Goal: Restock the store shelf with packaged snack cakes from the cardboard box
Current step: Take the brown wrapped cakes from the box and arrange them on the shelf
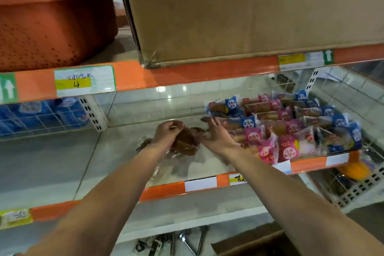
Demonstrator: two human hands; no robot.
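the left hand (pixel 168 131) grips a brown cake (pixel 185 141) on the pale shelf (pixel 116 151). the right hand (pixel 216 135), fingers spread, holds nothing. at 3 o'clock lie packs (pixel 291 127); at 12 a box (pixel 239 12) sits above.

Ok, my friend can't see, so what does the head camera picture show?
Two bare hands reach into a store shelf: the left hand holds a brown snack cake in clear wrap, and the right hand is open beside it. Pink and blue snack packets fill the shelf's right side, under a big cardboard box.
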